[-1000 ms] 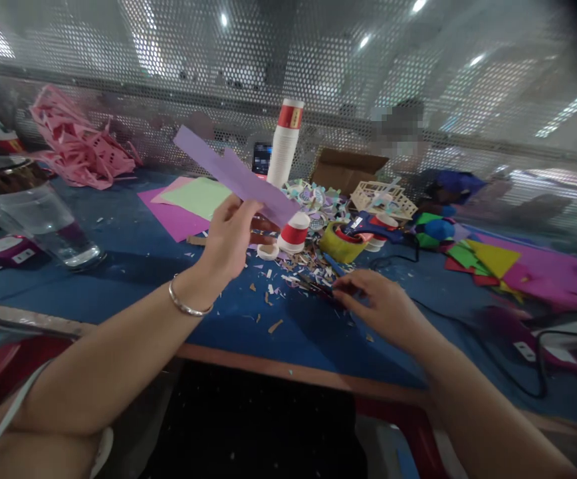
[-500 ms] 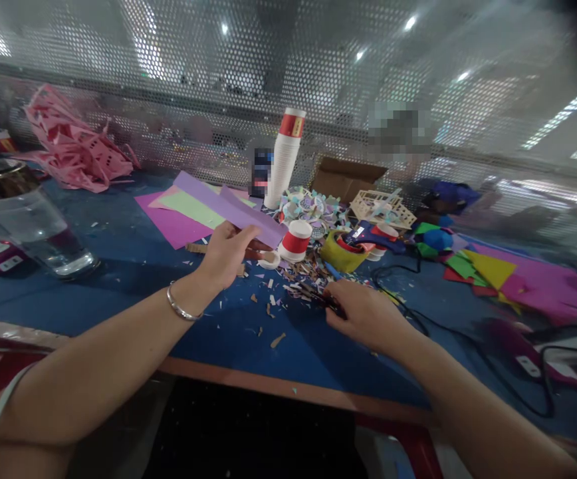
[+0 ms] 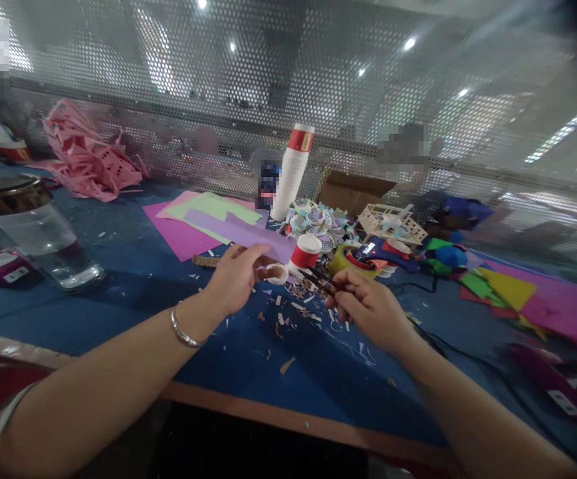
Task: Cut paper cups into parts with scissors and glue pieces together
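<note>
Purple paper strip [image 3: 241, 233] sits pinched in the left hand [image 3: 236, 283] while, at its 3 o'clock, right hand [image 3: 368, 309] fingers [image 3: 341, 299] grip dark scissors [image 3: 321, 278] above the scrap-strewn blue table [image 3: 133, 293].

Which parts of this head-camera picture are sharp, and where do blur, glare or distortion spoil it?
Head view: left hand and right hand fairly sharp; perforated screen bears lamp glare; right edge with coloured paper smeared; table edge bowed by the lens.

Left hand [image 3: 236, 283] holds purple paper [image 3: 241, 231]; right hand [image 3: 371, 309] scissors [image 3: 324, 279]
</note>
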`<state>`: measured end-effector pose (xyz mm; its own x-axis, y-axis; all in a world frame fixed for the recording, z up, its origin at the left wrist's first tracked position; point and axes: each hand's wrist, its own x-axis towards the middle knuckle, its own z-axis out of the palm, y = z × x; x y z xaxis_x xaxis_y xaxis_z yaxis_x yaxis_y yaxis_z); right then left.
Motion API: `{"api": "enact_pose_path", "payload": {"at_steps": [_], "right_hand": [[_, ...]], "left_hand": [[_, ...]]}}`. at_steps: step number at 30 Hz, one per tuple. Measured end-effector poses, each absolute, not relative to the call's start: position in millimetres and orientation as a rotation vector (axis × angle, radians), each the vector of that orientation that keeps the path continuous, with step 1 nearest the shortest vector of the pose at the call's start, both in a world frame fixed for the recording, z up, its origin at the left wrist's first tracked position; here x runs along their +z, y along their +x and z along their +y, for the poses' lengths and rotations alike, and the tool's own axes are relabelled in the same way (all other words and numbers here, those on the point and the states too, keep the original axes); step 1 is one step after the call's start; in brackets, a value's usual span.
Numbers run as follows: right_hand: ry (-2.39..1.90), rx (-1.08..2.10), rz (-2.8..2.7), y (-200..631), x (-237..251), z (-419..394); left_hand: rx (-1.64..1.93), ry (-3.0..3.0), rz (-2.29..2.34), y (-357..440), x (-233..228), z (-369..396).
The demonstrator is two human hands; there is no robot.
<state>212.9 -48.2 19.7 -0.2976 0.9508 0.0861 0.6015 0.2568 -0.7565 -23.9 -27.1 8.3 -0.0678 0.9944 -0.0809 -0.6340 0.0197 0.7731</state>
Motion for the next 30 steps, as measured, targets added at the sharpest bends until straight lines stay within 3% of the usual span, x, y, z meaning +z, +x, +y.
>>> {"api": "enact_pose_path", "payload": {"at_steps": [21, 30], "right_hand": [[-1.142, 0.946, -1.958, 183, -4, -39], [-1.092, 1.465, -1.658, 184, -9, -43]], "left_hand": [[1.297, 0.876, 0.743, -12, 3, -36], [1.222, 0.971, 0.756, -12, 4, -40]]}}
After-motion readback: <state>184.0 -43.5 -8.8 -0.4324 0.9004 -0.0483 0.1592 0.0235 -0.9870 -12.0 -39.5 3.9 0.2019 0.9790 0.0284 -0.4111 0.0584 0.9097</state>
